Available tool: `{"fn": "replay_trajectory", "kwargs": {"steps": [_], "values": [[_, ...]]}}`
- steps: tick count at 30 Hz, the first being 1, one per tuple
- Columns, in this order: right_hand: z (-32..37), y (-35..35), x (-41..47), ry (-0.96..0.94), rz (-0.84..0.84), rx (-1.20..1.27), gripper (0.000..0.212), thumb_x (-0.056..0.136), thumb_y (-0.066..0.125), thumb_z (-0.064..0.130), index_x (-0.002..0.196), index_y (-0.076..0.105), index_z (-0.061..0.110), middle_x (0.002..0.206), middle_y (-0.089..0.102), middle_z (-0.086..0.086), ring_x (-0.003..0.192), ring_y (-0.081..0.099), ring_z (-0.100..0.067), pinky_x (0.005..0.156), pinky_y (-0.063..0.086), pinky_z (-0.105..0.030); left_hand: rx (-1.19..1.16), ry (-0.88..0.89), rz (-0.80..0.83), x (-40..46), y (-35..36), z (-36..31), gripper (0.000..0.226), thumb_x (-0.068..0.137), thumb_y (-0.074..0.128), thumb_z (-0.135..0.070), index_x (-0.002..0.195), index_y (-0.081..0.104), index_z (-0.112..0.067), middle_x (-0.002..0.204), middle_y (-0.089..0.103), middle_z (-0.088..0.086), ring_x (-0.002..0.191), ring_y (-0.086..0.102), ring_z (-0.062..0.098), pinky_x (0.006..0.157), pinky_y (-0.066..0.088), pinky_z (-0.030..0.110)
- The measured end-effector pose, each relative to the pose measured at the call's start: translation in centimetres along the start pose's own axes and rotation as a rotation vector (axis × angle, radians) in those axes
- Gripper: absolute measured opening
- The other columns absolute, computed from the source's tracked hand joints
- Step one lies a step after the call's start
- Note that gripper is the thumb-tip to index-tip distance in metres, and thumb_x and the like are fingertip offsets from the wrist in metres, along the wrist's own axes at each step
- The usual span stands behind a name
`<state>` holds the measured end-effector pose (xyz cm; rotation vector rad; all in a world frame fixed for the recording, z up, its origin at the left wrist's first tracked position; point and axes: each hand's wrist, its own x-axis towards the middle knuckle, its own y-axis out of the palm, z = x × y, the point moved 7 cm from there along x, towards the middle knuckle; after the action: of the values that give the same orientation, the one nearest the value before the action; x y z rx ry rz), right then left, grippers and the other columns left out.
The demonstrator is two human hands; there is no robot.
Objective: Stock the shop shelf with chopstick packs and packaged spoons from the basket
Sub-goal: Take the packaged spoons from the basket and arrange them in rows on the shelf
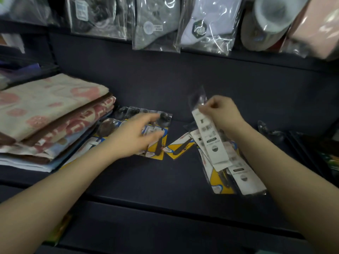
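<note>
On the dark shelf (183,173) lies a row of packaged spoons (161,120) on yellow and blue cards, left of centre. My left hand (135,136) hovers over them with fingers spread and relaxed, holding nothing. My right hand (223,114) pinches the clear top of a long white-labelled pack (211,140) and holds it lifted above a loose heap of similar packs (236,176). One more yellow-carded spoon pack (178,146) lies between my hands. The basket is out of view.
A stack of folded towels (45,114) sits at the left end of the shelf, touching the spoon packs. Bagged socks (156,24) and other goods hang above the back wall. Dark items (311,143) lie at the right edge.
</note>
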<state>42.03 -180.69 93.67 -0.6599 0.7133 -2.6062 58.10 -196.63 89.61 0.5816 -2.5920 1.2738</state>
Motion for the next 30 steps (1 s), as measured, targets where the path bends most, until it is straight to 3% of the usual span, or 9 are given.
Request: {"fn": "replay_trajectory", "kwargs": {"steps": [4, 8, 11, 15, 20, 22, 24, 27, 30], "values": [[6.7, -1.0, -3.6, -0.301, -0.086, -0.041, 0.014, 0.083, 0.065, 0.019, 0.077, 0.053, 0.014, 0.067, 0.054, 0.008, 0.056, 0.048, 0.002, 0.056, 0.038, -0.011, -0.469, -0.083, -0.09, -0.3, -1.3, -2.4, 0.023, 0.09, 0.054, -0.026, 0.112, 0.053, -0.029, 0.11, 0.064, 0.001, 0.097, 0.062, 0.014, 0.091, 0.049, 0.035], [9.3, 1.4, -5.4, -0.338, -0.064, -0.044, 0.015, 0.081, 0.062, 0.014, 0.079, 0.047, 0.014, 0.084, 0.061, -0.005, 0.062, 0.053, -0.018, 0.06, 0.038, -0.027, -0.468, -0.055, 0.077, -2.9, 1.5, -4.9, 0.049, 0.066, 0.062, -0.056, 0.111, 0.045, -0.046, 0.112, 0.059, -0.017, 0.086, 0.066, 0.015, 0.079, 0.055, 0.036], [10.4, 4.3, -5.9, -0.303, 0.039, 0.059, 0.024, 0.081, 0.066, 0.021, 0.077, 0.043, 0.024, 0.094, 0.062, -0.005, 0.068, 0.062, -0.027, 0.064, 0.049, -0.035, -0.383, -0.059, 0.009, -4.7, 1.8, -4.5, 0.052, 0.066, 0.069, -0.046, 0.109, 0.04, -0.051, 0.108, 0.057, -0.021, 0.079, 0.066, 0.005, 0.077, 0.053, 0.026], [10.8, 8.2, -6.0, -0.209, 0.249, 0.311, 0.018, 0.086, 0.063, 0.031, 0.09, 0.048, 0.023, 0.095, 0.06, 0.001, 0.064, 0.064, -0.016, 0.068, 0.057, -0.039, -0.529, -0.214, -0.089, -6.4, -0.4, -1.6, 0.026, 0.085, 0.05, 0.002, 0.101, 0.055, -0.018, 0.087, 0.067, -0.007, 0.063, 0.068, 0.016, 0.064, 0.056, 0.027], [9.5, 12.3, -3.7, -0.111, 0.375, 0.181, 0.036, 0.085, 0.064, 0.02, 0.119, 0.056, 0.011, 0.108, 0.058, -0.004, 0.092, 0.057, -0.014, 0.083, 0.048, -0.028, -0.659, -0.248, 0.039, -9.2, -3.1, 1.0, 0.024, 0.09, 0.05, -0.001, 0.104, 0.057, -0.019, 0.077, 0.073, -0.001, 0.066, 0.069, 0.011, 0.059, 0.054, 0.025], [8.7, 14.8, -3.8, -0.008, 0.511, 0.211, 0.006, 0.087, 0.062, 0.014, 0.089, 0.063, 0.008, 0.073, 0.059, -0.004, 0.061, 0.054, -0.011, 0.054, 0.044, -0.021, -0.529, -0.271, 0.016, -9.8, -4.2, 3.0, 0.029, 0.083, 0.063, -0.012, 0.108, 0.058, -0.025, 0.083, 0.074, 0.0, 0.076, 0.069, 0.014, 0.07, 0.055, 0.031], [8.1, 16.7, -3.6, 0.034, 0.536, 0.158, 0.014, 0.088, 0.06, 0.011, 0.075, 0.057, 0.011, 0.059, 0.05, -0.002, 0.047, 0.045, -0.009, 0.04, 0.034, -0.017, -0.306, -0.31, -0.017, -10.3, -5.1, 5.2, 0.05, 0.073, 0.067, -0.029, 0.12, 0.053, -0.027, 0.082, 0.073, -0.007, 0.077, 0.067, 0.011, 0.079, 0.05, 0.032], [7.4, 18.9, -2.8, 0.085, 0.515, 0.083, 0.007, 0.088, 0.058, 0.006, 0.093, 0.054, 0.008, 0.061, 0.049, -0.005, 0.046, 0.046, -0.012, 0.032, 0.034, -0.014, 0.062, -0.239, -0.086, -10.5, -6.4, 6.3, 0.053, 0.081, 0.067, -0.023, 0.13, 0.046, -0.023, 0.071, 0.058, -0.011, 0.061, 0.054, -0.002, 0.062, 0.042, 0.014], [7.1, 20.3, -2.1, 0.062, 0.486, -0.043, 0.016, 0.086, 0.061, 0.011, 0.1, 0.056, 0.006, 0.068, 0.054, -0.005, 0.054, 0.051, -0.015, 0.038, 0.04, -0.017, 0.265, -0.134, -0.08, -10.9, -6.8, 6.5, 0.034, 0.085, 0.061, -0.02, 0.12, 0.058, -0.022, 0.079, 0.05, -0.009, 0.072, 0.051, 0.005, 0.073, 0.046, 0.027]]}}
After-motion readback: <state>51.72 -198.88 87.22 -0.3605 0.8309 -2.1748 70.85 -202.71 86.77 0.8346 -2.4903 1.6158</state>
